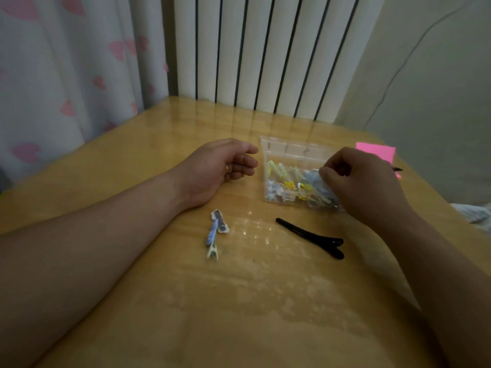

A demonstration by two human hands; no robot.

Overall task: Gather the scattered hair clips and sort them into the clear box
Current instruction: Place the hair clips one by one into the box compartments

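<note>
The left hand (220, 168) rests released on the surface (239, 301), holding nothing; the right hand (358, 181) curls over the clear box (281, 150), at 3 o'clock from the left, and I cannot tell if it grips anything; the black clip (310, 237) lies at the box's 6 o'clock, the small clips (216, 232) at its 8 o'clock.

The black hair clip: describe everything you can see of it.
The black hair clip is long, slim and glossy, seemingly plastic or coated metal. It lies flat and diagonal on the wooden table, its narrow tip nearest the clear box, its wider forked end nearer the camera. It touches only the table.
</note>
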